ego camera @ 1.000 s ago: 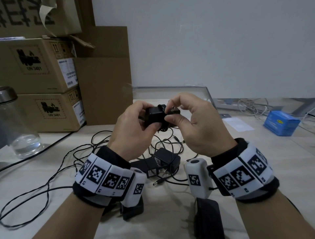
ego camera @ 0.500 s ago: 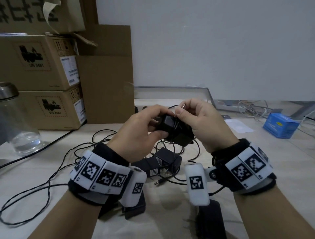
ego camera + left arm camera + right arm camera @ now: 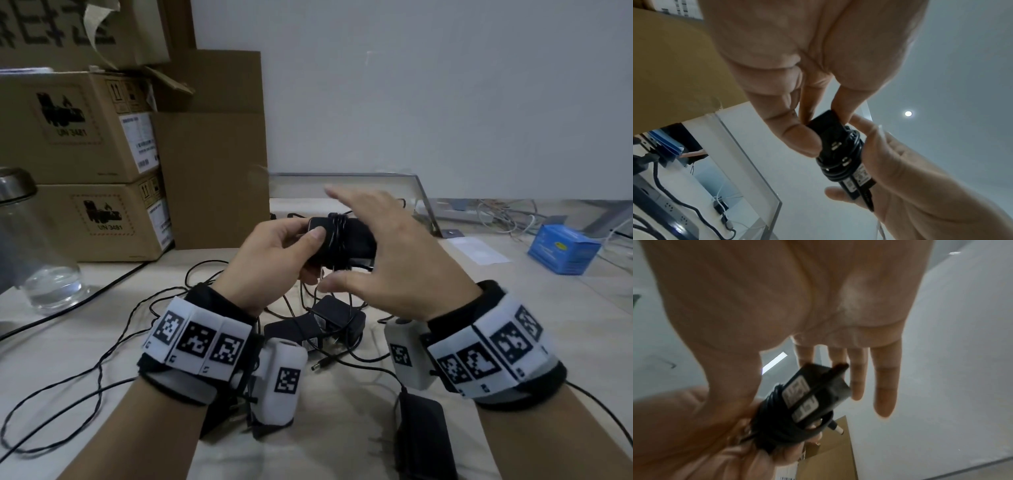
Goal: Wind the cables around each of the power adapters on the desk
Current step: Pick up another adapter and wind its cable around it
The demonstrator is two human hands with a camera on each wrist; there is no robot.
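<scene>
The left hand point(image 3: 274, 263) pinches one end of a black power adapter point(image 3: 356, 240), thumb on the near face and fingertips curled round the far side, holding it in the air above the desk point(image 3: 342, 411). The right hand point(image 3: 394, 263) is beside the adapter's right end with its fingers straight and slightly spread, holding nothing; whether the palm touches the adapter cannot be told.

The adapter is a small black block with a thin black cable point(image 3: 334, 236) wound in several tight turns round its middle. In the left wrist view two metal plug prongs stand out of one face between the turns, and a pale label lies on the end past the coil; its print is too small to read. In the right wrist view the cable's barrel plug point(image 3: 835, 428) sticks out from the coil.

Below the hands, on the desk, lies a heap of further black adapters point(image 3: 329, 318) with loose cables spreading to the left, and another black adapter point(image 3: 424, 435) lies at the near edge.

At the far left stand stacked cardboard boxes point(image 3: 78, 130), each printed with a black flame mark and "UN 3481", with white labels on their sides that cannot be read. A clear glass bottle point(image 3: 37, 253) with a metal cap stands at the left edge, and a small blue box point(image 3: 561, 250) at the far right.
</scene>
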